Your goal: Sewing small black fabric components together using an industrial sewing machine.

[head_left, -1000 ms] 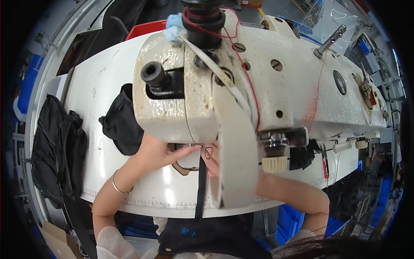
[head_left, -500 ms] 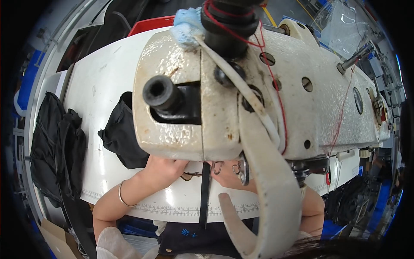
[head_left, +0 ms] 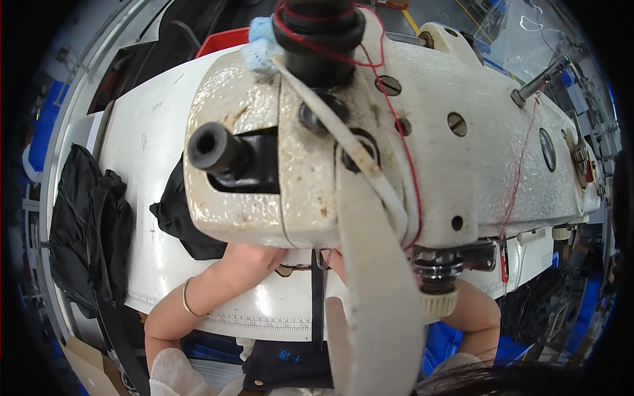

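Note:
A cream sewing machine head [head_left: 422, 152] fills the middle of the view and covers most of both hands. My left hand [head_left: 254, 259] reaches under it from the lower left, with a thin bangle [head_left: 185, 300] on the wrist; its fingers are hidden. Only a sliver of my right hand [head_left: 335, 264] shows beside a narrow black strap [head_left: 317, 297], which runs from under the machine toward me over the white table [head_left: 152, 165]. My right forearm [head_left: 477, 310] comes in from the lower right. Red thread [head_left: 396, 125] runs over the machine.
A pale worn band [head_left: 380, 310] hangs from the machine close to the camera. Black fabric [head_left: 177, 221] lies on the table left of the machine, and a larger black pile [head_left: 86, 231] hangs off the left edge. A red bin [head_left: 218, 41] sits behind, blue crates [head_left: 456, 336] below.
The camera has come closer to the machine head, which now fills more of the view. It hides my fingers, which earlier showed at the strap by the needle.

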{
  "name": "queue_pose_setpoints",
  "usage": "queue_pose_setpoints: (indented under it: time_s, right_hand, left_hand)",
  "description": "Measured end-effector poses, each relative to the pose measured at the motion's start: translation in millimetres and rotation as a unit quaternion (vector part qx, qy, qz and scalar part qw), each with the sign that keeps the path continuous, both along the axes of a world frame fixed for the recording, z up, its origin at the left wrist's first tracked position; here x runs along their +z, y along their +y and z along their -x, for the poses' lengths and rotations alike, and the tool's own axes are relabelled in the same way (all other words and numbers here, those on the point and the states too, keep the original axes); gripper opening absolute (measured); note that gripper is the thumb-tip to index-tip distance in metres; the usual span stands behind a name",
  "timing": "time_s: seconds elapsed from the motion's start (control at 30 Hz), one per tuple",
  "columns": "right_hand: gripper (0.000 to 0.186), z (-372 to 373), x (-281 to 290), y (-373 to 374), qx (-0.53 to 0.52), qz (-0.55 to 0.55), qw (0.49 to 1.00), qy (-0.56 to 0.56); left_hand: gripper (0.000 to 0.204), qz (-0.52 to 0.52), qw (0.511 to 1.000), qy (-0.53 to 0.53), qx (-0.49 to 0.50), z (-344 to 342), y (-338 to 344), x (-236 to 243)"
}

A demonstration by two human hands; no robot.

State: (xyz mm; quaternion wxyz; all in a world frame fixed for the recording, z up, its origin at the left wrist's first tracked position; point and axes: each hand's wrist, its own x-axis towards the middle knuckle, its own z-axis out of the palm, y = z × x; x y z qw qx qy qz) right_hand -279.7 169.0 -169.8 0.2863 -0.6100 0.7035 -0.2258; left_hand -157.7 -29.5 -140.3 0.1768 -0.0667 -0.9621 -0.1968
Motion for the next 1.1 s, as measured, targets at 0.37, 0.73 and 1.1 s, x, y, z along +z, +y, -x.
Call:
queue_pose_setpoints:
  time_s: [0.37,0.73,1.1]
  right_hand:
    - [0.019,-0.1,3.3,-3.4,0.078,0.26,0.916,0.294]
    - [0.011,0.7,-0.5,10.7,0.128,0.103,0.967,0.197]
    - [0.013,-3.3,-6.6,3.1,0.105,0.159,0.956,0.222]
  left_hand:
    - [0.042,-0.074,0.987,-0.141,-0.014,-22.1,-6.4,-50.5]
    - [0.035,0.006,0.999,0.022,-0.027,2.3,5.1,-18.8]
    - [0.033,0.047,0.995,-0.084,0.005,-2.6,7.0,-0.5]
